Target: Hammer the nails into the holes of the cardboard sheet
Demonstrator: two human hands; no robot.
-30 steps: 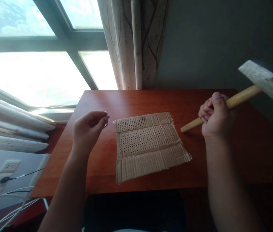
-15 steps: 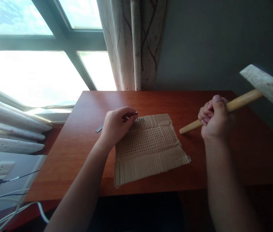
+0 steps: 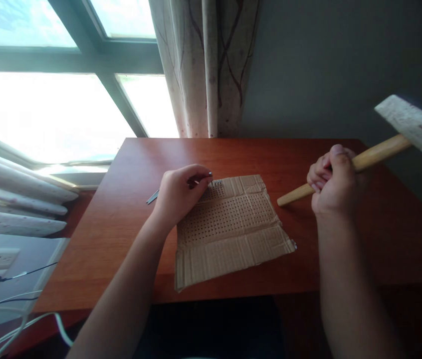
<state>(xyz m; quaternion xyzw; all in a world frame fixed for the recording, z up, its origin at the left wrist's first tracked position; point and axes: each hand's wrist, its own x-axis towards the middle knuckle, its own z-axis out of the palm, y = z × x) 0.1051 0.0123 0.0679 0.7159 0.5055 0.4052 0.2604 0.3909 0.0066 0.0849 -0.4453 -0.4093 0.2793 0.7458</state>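
Shifted to the far edge of the cardboard (image 3: 229, 229), the left hand (image 3: 181, 197) pinches what looks like a nail (image 3: 210, 175) upright while the right hand (image 3: 332, 182), fingers wrapped tight, holds the hammer (image 3: 379, 152) raised clear.

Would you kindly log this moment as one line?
left hand: pinches nail at cardboard | right hand: grips hammer, head aloft

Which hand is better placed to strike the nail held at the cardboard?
Probably right: the right hand grips the hammer raised beside the cardboard, while the left hand is busy pinching the nail on it.
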